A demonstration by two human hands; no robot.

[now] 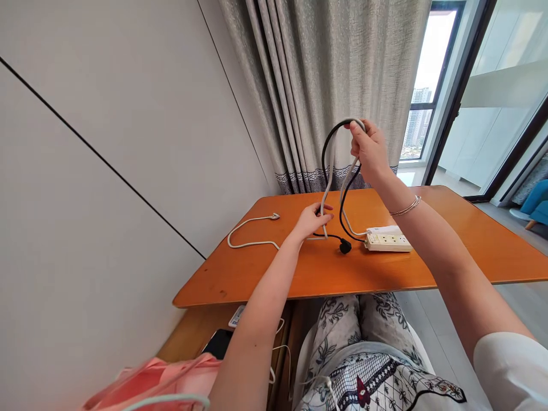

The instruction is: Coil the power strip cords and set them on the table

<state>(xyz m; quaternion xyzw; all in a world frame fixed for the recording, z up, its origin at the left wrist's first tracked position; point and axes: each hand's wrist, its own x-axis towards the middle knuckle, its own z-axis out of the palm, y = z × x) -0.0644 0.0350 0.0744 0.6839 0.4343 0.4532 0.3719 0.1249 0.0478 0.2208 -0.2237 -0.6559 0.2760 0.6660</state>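
My right hand (pixel 368 149) is raised above the orange table (pixel 449 251), closed on the top of a loop made of a white cable (pixel 329 182) and a black cable (pixel 324 149). Lower down, just above the tabletop, my left hand (pixel 310 220) pinches the same two cables together. The white cable runs from a white power strip (pixel 387 238) lying to the right of my left hand. Its free end, a white plug (pixel 274 216), rests at the left of the table. A black plug (pixel 345 246) lies beside the power strip.
A grey wall stands close on the left and a grey curtain (pixel 325 85) hangs behind the table. On a lower wooden surface (pixel 188 337) lie a dark phone (pixel 218 343), a white charger and thin cables, beside pink cloth (pixel 158 379). Glass doors are at right.
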